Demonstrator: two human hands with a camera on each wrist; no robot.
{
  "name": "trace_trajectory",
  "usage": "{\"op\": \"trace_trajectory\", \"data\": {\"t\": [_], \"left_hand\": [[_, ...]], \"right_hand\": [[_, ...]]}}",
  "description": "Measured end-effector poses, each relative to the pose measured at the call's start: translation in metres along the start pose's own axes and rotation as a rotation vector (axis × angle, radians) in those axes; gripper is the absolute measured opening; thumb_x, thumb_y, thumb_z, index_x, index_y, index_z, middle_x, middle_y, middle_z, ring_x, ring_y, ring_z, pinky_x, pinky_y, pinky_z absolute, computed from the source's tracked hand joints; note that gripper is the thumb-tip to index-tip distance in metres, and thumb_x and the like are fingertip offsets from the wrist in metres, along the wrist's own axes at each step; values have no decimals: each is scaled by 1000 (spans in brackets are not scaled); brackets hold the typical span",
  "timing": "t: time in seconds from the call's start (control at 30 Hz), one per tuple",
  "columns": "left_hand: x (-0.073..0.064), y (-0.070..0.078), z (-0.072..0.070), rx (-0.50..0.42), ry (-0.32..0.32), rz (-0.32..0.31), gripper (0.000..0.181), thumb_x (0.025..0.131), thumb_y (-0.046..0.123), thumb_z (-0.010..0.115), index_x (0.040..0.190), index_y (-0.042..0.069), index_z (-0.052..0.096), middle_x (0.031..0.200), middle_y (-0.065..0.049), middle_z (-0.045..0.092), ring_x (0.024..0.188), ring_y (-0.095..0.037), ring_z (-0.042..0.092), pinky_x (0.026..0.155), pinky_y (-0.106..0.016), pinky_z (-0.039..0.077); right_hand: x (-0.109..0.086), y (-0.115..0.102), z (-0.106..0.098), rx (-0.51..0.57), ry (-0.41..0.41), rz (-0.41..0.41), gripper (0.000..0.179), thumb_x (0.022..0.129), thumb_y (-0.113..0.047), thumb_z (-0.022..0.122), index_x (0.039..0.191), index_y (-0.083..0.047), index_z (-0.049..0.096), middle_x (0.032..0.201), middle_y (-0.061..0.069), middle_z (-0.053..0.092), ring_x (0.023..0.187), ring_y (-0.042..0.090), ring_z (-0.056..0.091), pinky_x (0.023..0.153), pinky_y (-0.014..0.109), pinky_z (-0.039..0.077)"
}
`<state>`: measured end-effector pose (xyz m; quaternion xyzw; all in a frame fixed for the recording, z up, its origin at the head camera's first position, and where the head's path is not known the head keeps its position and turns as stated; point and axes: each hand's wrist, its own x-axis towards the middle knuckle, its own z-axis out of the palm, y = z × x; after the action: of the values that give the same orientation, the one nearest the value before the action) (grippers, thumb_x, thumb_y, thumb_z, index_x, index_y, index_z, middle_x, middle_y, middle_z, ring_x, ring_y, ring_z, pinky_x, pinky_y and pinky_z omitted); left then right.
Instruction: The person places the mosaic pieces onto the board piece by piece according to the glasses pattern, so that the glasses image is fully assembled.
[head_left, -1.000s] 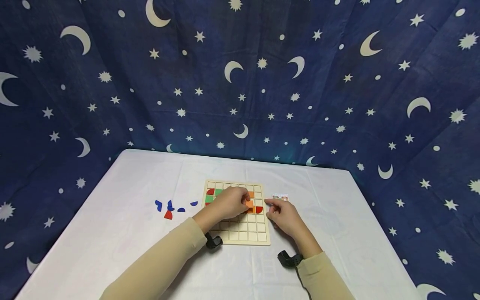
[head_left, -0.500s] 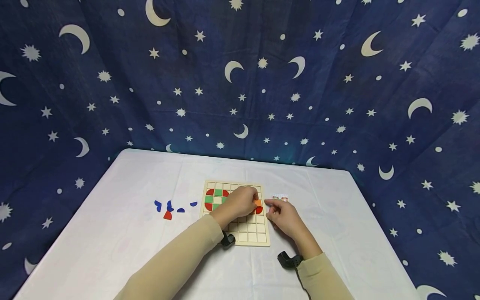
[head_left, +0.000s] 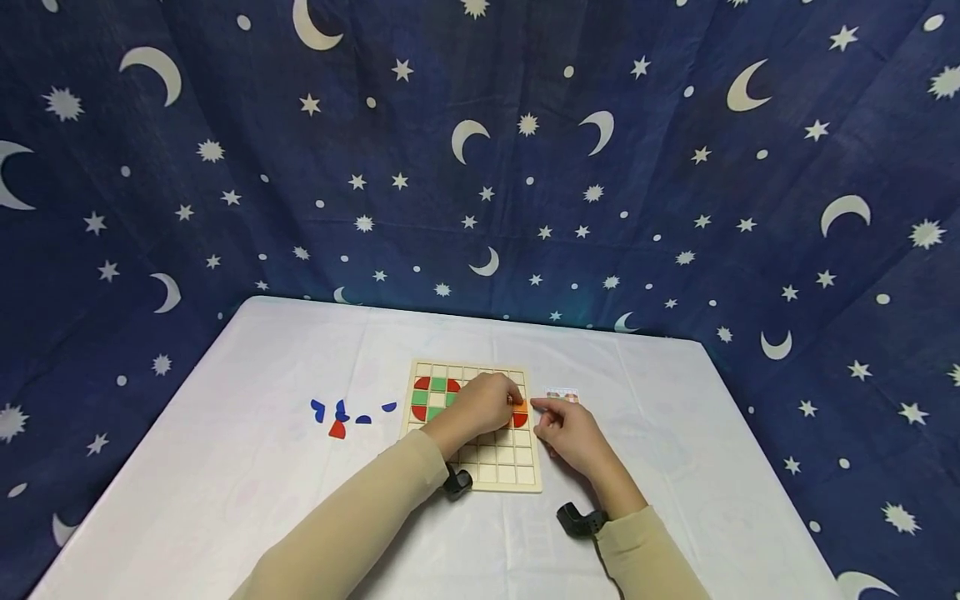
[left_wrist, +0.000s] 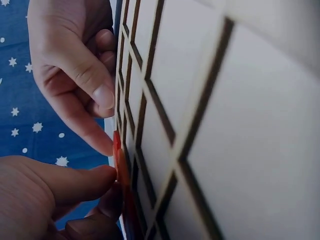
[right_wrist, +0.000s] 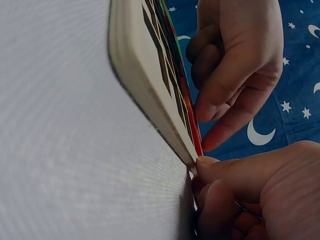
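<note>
A pale wooden grid board (head_left: 495, 475) lies on the table, bearing red, green and orange tiles. My left hand (head_left: 480, 404) reaches over the board to its right-hand column. Its thumb and forefinger are at an orange tile (head_left: 520, 407), right above a red quarter-round tile (head_left: 519, 420). In the left wrist view, the left thumb (left_wrist: 102, 177) meets the orange piece at the board surface. My right hand (head_left: 572, 433) stays beside the board, forefinger extended, thumb and forefinger tips at its right edge. The right wrist view has that thumb (right_wrist: 207, 162) right at the board's corner.
Several loose blue pieces (head_left: 363, 420) and a red piece (head_left: 337, 429) lie left of the board on the white-covered table (head_left: 225, 500). A small printed card (head_left: 562, 393) sits behind the right hand. A dark blue star-patterned curtain (head_left: 420, 167) encloses the sides.
My left hand has moved right across the board with the orange tile, bringing it to the right-hand column and lowering it there. The right hand has stayed at the edge.
</note>
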<state>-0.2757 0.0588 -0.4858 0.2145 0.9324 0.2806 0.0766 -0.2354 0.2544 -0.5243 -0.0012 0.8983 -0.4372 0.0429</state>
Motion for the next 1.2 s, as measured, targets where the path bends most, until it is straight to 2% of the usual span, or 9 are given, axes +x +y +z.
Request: {"op": "trace_trajectory", "data": {"t": [0.17, 0.3, 0.47, 0.73, 1.07, 1.2], "left_hand": [[-5, -6, -5, -1, -4, -4, 26, 91, 2, 67, 102, 17, 85, 109, 0, 82, 100, -18, 75, 89, -36, 60], [-14, -19, -11, -18, -2, 2, 21, 94, 5, 68, 103, 17, 83, 103, 3, 80, 91, -13, 71, 84, -34, 58], [-32, -34, -25, -63, 24, -5, 16, 94, 6, 71, 103, 15, 82, 93, 2, 76, 81, -13, 64, 77, -34, 55], [-70, -63, -43, -82, 85, -14, 15, 92, 4, 74, 100, 13, 82, 84, 3, 68, 76, -14, 56, 71, -32, 47], [-119, -107, -68, -99, 123, -171, 11, 92, 8, 77, 100, 14, 80, 83, 1, 65, 78, -15, 56, 69, -31, 46], [-138, -124, -76, -76, 130, -208, 13, 90, 8, 79, 102, 13, 79, 81, 1, 62, 77, -15, 56, 69, -31, 45]], "right_hand": [[0, 1, 1, -1, 1, -9, 44, 93, -3, 77, 137, -11, 72, 84, 2, 62, 57, 14, 55, 50, 27, 48], [0, 2, 2, -10, 7, -7, 43, 94, -3, 77, 136, -13, 73, 86, 2, 62, 57, 13, 55, 50, 26, 48], [-1, 2, 3, -18, 14, 7, 43, 95, -5, 77, 136, -13, 73, 87, 3, 62, 58, 14, 56, 51, 26, 48], [-2, 0, 1, -19, 18, 19, 43, 95, -6, 76, 137, -13, 72, 89, 3, 61, 60, 14, 56, 51, 26, 48], [-2, 1, 2, -31, 19, 11, 43, 95, -6, 77, 137, -14, 73, 89, 3, 61, 59, 15, 56, 51, 27, 49], [-2, 0, 2, -35, 21, 16, 43, 95, -6, 77, 136, -14, 73, 89, 4, 61, 60, 15, 57, 51, 26, 49]]}}
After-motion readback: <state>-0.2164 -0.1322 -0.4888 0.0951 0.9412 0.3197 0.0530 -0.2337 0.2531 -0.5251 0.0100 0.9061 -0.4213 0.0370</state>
